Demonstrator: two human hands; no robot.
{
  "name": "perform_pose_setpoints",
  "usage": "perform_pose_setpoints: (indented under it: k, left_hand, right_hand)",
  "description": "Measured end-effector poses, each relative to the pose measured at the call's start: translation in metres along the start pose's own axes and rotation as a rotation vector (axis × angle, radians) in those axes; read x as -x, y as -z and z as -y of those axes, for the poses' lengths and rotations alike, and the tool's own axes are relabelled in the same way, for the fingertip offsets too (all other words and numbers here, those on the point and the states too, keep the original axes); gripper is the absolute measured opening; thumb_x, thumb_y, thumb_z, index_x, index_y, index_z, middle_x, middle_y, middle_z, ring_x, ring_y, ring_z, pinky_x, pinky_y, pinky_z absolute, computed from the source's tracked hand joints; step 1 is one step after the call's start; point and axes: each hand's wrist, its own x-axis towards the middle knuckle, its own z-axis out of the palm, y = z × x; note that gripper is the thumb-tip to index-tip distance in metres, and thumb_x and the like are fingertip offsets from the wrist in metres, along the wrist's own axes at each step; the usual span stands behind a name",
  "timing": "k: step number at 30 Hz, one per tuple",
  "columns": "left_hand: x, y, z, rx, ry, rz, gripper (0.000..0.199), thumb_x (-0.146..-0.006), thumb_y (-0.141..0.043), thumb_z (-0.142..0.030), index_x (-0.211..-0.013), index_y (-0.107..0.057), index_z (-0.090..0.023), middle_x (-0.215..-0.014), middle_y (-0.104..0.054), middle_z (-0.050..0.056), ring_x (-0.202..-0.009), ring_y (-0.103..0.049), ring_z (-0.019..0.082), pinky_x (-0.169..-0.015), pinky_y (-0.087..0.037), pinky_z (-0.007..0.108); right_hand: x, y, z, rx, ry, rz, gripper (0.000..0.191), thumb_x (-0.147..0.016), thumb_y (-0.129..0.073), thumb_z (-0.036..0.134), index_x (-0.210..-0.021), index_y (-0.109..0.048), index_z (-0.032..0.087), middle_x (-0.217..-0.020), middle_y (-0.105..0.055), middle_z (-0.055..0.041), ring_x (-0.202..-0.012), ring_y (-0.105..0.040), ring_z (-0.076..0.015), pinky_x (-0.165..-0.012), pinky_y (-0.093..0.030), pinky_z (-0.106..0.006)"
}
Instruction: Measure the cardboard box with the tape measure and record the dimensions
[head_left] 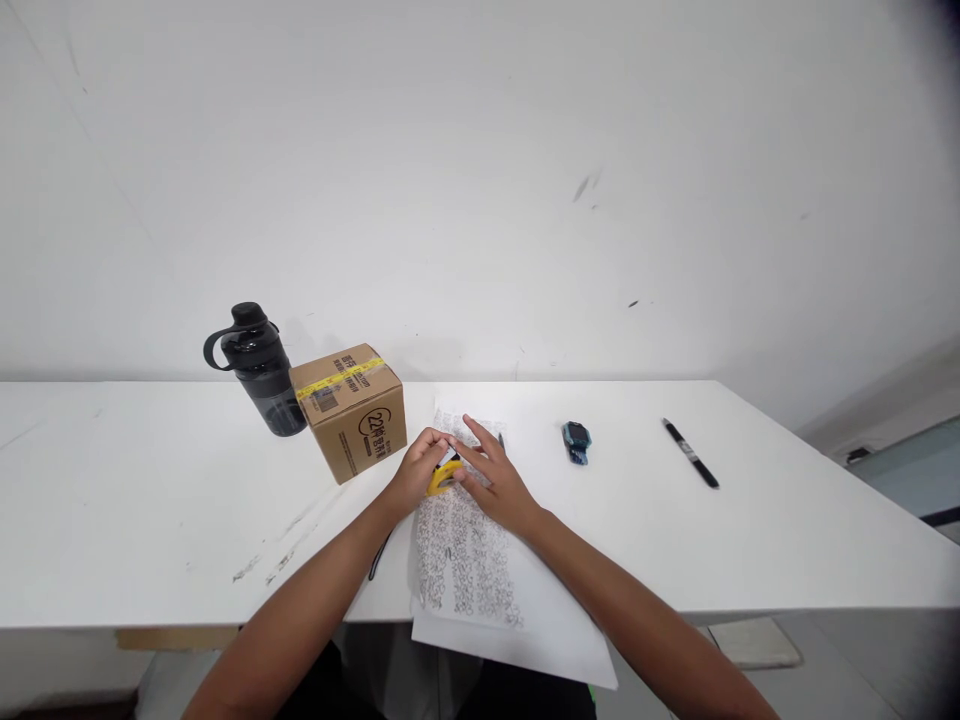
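My left hand (pixel 417 470) is closed round one side of a small yellow tape measure (pixel 441 482), which has a dark and white part at its top. From the other side my right hand (pixel 491 480) grips it between thumb and forefinger, its other fingers stretched out. The fingertips of both hands meet above the case, hiding much of it. Under the hands lies a sheet covered in dense writing (pixel 465 560), on top of blank white paper (pixel 555 640). A dark cord loop (pixel 378 560) shows beside my left forearm. Just past my right fingers, a dark pen tip (pixel 502 440) pokes out.
To the left stand a cardboard box (pixel 360 420) with yellow tape across its top and a black shaker bottle (pixel 262 370). Right of the papers lie a blue-and-black digital watch (pixel 577 440) and a black pen (pixel 690 453). A white wall rises behind the white table (pixel 787 540).
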Motion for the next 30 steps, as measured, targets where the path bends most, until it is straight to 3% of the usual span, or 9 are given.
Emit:
perform_pose_setpoints:
  k: [6, 13, 16, 18, 20, 23, 24, 28, 30]
  left_hand:
    - [-0.002, -0.001, 0.001, -0.007, 0.049, 0.022, 0.033, -0.080, -0.066, -0.050, -0.089, -0.058, -0.020, -0.079, -0.063, 0.000, -0.069, -0.060, 0.013, -0.065, -0.046, 0.026]
    - [0.001, -0.004, -0.005, -0.007, 0.048, 0.087, 0.033, -0.079, -0.068, -0.048, -0.090, -0.059, -0.018, -0.082, -0.064, 0.002, -0.072, -0.060, 0.013, -0.069, -0.046, 0.026]
    - [0.000, -0.004, -0.004, 0.011, 0.063, 0.070, 0.035, -0.078, -0.068, -0.049, -0.091, -0.058, -0.018, -0.083, -0.064, 0.002, -0.073, -0.061, 0.013, -0.069, -0.046, 0.026]
    - [-0.001, -0.006, -0.003, 0.005, 0.070, 0.036, 0.038, -0.077, -0.068, -0.051, -0.092, -0.057, -0.019, -0.086, -0.064, 0.003, -0.077, -0.062, 0.015, -0.070, -0.047, 0.028]
    - [-0.001, -0.010, -0.002, -0.029, 0.052, 0.003, 0.039, -0.076, -0.068, -0.053, -0.092, -0.056, -0.019, -0.086, -0.063, 0.004, -0.079, -0.062, 0.016, -0.071, -0.048, 0.030]
    - [0.006, -0.015, 0.000, -0.167, -0.037, 0.015, 0.034, -0.081, -0.063, -0.051, -0.092, -0.056, -0.020, -0.088, -0.062, 0.005, -0.081, -0.061, 0.018, -0.076, -0.048, 0.034]
    - [0.010, -0.016, 0.000, -0.259, -0.088, 0.026, 0.030, -0.084, -0.059, -0.049, -0.093, -0.058, -0.020, -0.090, -0.062, 0.006, -0.085, -0.060, 0.019, -0.079, -0.047, 0.035]
    - [0.028, -0.019, -0.002, -0.656, -0.278, 0.012, 0.023, -0.093, -0.044, -0.036, -0.100, -0.061, -0.021, -0.098, -0.062, 0.006, -0.096, -0.055, 0.021, -0.089, -0.044, 0.038]
    - [0.034, -0.019, -0.002, -0.745, -0.329, -0.022, 0.023, -0.092, -0.045, -0.032, -0.103, -0.062, -0.021, -0.099, -0.061, 0.006, -0.098, -0.054, 0.021, -0.089, -0.044, 0.038]
  right_hand:
    - [-0.003, 0.000, -0.002, 0.015, -0.052, -0.154, 0.032, -0.096, -0.049, 0.031, -0.125, -0.063, 0.033, -0.133, -0.054, -0.0086, -0.122, -0.050, -0.0247, -0.087, -0.053, -0.042]
    - [-0.003, 0.004, 0.002, 0.029, -0.068, -0.234, 0.025, -0.095, -0.051, 0.033, -0.111, -0.070, 0.031, -0.121, -0.060, -0.0088, -0.112, -0.057, -0.0243, -0.081, -0.055, -0.041]
    - [-0.002, 0.004, -0.003, 0.004, -0.098, -0.153, 0.034, -0.093, -0.053, 0.038, -0.125, -0.062, 0.030, -0.124, -0.059, -0.0101, -0.115, -0.056, -0.0249, -0.090, -0.052, -0.044]
    - [0.000, 0.001, -0.008, -0.035, -0.121, -0.034, 0.056, -0.088, -0.059, 0.045, -0.140, -0.046, 0.028, -0.132, -0.055, -0.0123, -0.122, -0.052, -0.0269, -0.098, -0.047, -0.047]
    - [0.002, -0.002, -0.012, -0.065, -0.124, 0.089, 0.077, -0.081, -0.066, 0.051, -0.147, -0.034, 0.026, -0.141, -0.048, -0.0142, -0.134, -0.040, -0.0309, -0.105, -0.040, -0.052]
    - [0.003, -0.007, -0.012, -0.100, -0.136, 0.169, 0.082, -0.076, -0.071, 0.046, -0.146, -0.033, 0.025, -0.148, -0.041, -0.0135, -0.144, -0.020, -0.0324, -0.109, -0.032, -0.057]
    - [0.003, -0.008, -0.010, -0.128, -0.162, 0.182, 0.079, -0.076, -0.071, 0.041, -0.145, -0.035, 0.024, -0.147, -0.042, -0.0134, -0.144, -0.022, -0.0324, -0.109, -0.032, -0.056]
    - [0.006, -0.008, -0.001, -0.287, -0.296, 0.266, 0.064, -0.079, -0.064, 0.029, -0.139, -0.042, 0.023, -0.134, -0.055, -0.0121, -0.124, -0.052, -0.0297, -0.102, -0.043, -0.050]
    - [0.008, -0.010, 0.000, -0.319, -0.312, 0.271, 0.065, -0.079, -0.063, 0.029, -0.140, -0.040, 0.023, -0.136, -0.054, -0.0117, -0.123, -0.053, -0.0288, -0.103, -0.042, -0.049]
